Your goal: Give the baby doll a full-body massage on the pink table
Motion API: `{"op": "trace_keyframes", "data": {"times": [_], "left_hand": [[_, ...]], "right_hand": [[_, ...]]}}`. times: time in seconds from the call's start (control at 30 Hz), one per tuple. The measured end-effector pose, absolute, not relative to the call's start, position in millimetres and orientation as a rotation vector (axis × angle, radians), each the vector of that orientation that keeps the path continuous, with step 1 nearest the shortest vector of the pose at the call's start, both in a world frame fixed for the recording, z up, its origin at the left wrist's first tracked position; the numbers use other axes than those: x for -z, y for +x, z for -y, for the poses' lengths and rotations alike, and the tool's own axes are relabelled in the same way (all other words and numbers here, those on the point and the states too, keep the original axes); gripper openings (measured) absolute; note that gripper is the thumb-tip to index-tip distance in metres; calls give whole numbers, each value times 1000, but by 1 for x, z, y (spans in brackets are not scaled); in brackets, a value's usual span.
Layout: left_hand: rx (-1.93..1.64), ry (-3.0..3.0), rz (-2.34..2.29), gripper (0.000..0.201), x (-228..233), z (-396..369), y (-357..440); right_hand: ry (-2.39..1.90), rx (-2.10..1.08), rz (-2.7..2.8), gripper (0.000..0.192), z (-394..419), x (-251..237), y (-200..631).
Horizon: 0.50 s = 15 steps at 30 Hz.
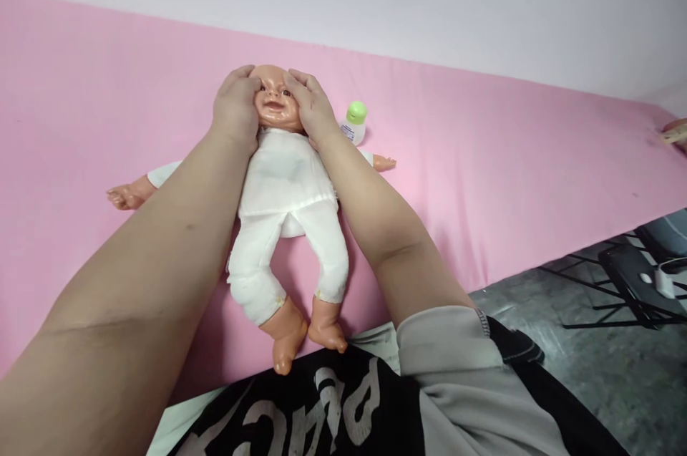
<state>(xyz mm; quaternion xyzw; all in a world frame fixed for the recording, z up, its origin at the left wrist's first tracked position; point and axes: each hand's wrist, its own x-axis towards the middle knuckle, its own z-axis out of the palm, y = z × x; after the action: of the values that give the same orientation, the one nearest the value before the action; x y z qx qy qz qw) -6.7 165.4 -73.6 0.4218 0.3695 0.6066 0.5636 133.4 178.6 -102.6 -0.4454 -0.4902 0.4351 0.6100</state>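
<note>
One doll on pink sheet, one bottle beside; left hand, right hand pressed flat on its head.

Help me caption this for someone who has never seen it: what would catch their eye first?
A baby doll in white clothes lies face up on a pink sheet, mid-frame. The left hand and right hand press against the two sides of its head. A small bottle with a green cap stands just right of the head.
</note>
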Motion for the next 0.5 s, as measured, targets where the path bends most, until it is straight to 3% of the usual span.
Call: {"op": "trace_keyframes", "data": {"times": [0.27,0.5], "left_hand": [[-1415,818,-715,48,78,-159,-11],[-1419,847,-708,42,82,-159,-14]], "right_hand": [[-962,-977,1107,82,-170,98,136],[-957,-1016,1053,45,-161,91,129]]}}
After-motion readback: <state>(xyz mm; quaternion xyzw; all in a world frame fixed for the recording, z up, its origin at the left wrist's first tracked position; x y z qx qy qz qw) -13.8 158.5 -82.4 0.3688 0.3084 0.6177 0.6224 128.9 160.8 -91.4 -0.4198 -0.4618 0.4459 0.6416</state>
